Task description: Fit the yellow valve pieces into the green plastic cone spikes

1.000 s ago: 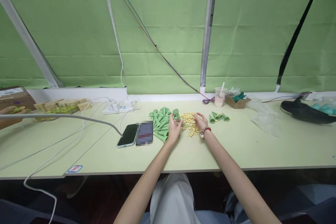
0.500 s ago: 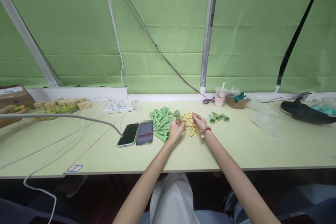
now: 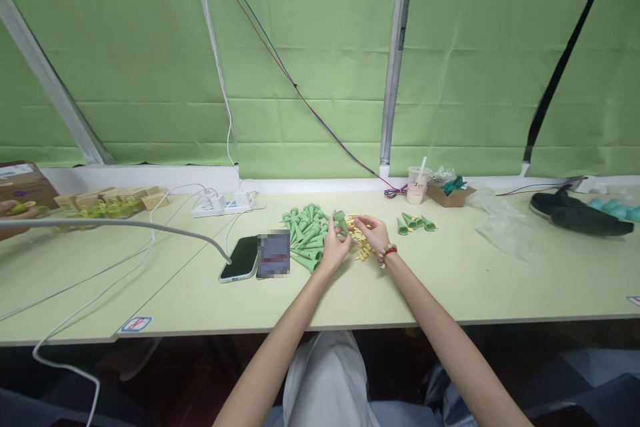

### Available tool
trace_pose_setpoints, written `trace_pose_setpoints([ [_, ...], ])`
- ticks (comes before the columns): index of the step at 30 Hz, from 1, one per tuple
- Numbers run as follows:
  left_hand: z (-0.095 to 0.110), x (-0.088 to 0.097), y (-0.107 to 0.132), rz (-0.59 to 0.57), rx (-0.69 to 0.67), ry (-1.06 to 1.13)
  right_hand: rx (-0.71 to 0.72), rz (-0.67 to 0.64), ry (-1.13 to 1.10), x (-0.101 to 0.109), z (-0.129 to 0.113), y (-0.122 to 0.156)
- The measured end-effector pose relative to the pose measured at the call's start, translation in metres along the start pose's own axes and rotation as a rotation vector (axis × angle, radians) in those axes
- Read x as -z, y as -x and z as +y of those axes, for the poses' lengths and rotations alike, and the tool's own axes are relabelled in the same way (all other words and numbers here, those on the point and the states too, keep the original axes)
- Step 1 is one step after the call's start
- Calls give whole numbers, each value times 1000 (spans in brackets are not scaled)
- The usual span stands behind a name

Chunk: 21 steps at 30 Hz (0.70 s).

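My left hand (image 3: pixel 335 251) is closed around a green plastic cone (image 3: pixel 341 219), held tilted above the table. Close to it on the right, my right hand (image 3: pixel 374 233) has thumb and fingers pinched near the cone; whatever they hold is too small to make out. Beneath both hands lies a scatter of small yellow pieces (image 3: pixel 365 252), partly covered by them. A heap of green cones (image 3: pixel 305 230) spreads out left of my left hand. Several more cones (image 3: pixel 413 221), with bits of yellow on them, lie apart to the right.
A phone (image 3: pixel 241 260) and a blurred dark flat item (image 3: pixel 274 255) lie left of the heap. Behind are a power strip (image 3: pixel 225 207), a drink cup (image 3: pixel 417 187) and a small carton (image 3: pixel 450 196). White cables cross the left side, where another person's hand (image 3: pixel 13 209) shows.
My right hand has moved left from the yellow pieces toward the green cone in my left hand. My left hand keeps its hold on the cone.
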<state>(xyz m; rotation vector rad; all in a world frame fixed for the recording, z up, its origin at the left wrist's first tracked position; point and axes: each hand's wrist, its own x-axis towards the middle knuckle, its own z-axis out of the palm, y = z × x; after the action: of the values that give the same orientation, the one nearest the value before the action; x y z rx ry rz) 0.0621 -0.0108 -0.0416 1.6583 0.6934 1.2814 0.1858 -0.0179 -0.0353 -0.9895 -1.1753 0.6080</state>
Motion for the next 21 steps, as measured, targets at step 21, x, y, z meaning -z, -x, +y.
trace_pose_setpoints([
  [21, 2, 1, 2, -43, -38, -172, -36, 85, 26, 1, -5, 1],
])
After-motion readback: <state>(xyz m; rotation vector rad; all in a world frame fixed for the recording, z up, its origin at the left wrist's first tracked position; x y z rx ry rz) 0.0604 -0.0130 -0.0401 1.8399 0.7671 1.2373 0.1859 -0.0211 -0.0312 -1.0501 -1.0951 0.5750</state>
